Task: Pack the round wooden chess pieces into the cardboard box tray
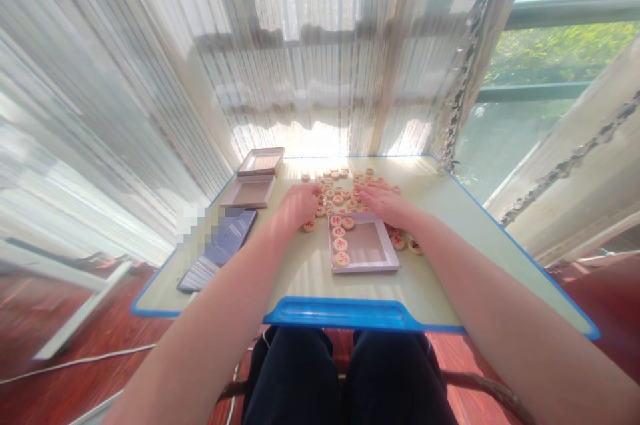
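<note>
Many round wooden chess discs (pixel 337 190) with red and dark characters lie scattered on a pale table (pixel 450 212). My left hand (pixel 300 204) rests on the discs at the left of the pile, fingers curled down. My right hand (pixel 383 202) lies flat on the discs at the right, fingers stretched toward the left. Just in front of both hands sits a shallow white box tray (pixel 373 264) with several red-marked discs (pixel 341 244) lined along its left side.
A box lid and a second tray (pixel 255 178) lie at the table's back left. A dark folded board (pixel 220 248) lies near the left edge. The blue front rim (pixel 340 313) is above my knees. Curtains and a window surround the table.
</note>
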`<state>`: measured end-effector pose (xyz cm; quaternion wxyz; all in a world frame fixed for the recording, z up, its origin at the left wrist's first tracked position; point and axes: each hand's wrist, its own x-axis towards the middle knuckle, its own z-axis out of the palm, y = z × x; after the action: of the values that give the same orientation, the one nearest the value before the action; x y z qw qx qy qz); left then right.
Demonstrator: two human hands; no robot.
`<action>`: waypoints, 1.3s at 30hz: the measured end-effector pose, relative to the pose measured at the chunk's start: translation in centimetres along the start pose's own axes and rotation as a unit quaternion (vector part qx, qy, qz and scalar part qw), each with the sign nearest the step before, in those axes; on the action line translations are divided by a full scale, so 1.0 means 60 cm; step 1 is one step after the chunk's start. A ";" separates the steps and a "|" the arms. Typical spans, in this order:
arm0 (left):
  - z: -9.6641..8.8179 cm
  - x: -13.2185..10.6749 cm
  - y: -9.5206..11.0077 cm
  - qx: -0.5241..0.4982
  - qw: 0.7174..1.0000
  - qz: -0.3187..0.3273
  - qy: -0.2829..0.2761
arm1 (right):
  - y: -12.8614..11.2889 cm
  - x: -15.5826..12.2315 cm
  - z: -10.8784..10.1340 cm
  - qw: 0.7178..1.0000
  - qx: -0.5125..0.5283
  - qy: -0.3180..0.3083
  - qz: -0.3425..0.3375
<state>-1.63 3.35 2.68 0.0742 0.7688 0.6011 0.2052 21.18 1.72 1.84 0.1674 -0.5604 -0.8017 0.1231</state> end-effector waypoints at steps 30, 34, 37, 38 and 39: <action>0.004 0.004 -0.011 0.018 0.997 0.062 0.031 | -0.001 0.004 -0.001 0.997 -0.039 0.050 -0.048; 0.000 0.001 -0.005 0.032 0.998 0.045 0.036 | 0.002 0.006 -0.003 0.997 0.007 0.072 -0.015; -0.002 -0.002 -0.001 0.028 0.997 0.052 0.059 | 0.008 0.009 -0.002 0.998 0.004 0.068 -0.017; -0.003 -0.003 0.000 0.027 0.996 0.053 0.063 | 0.010 0.010 -0.002 0.998 -0.001 0.064 -0.022; -0.003 -0.004 0.000 0.026 0.996 0.053 0.065 | 0.012 0.010 -0.002 0.998 -0.004 0.063 -0.026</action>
<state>-1.75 3.08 2.80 0.0035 0.7865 0.5679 0.2429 21.67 2.52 1.76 0.2183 -0.5467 -0.8044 0.0798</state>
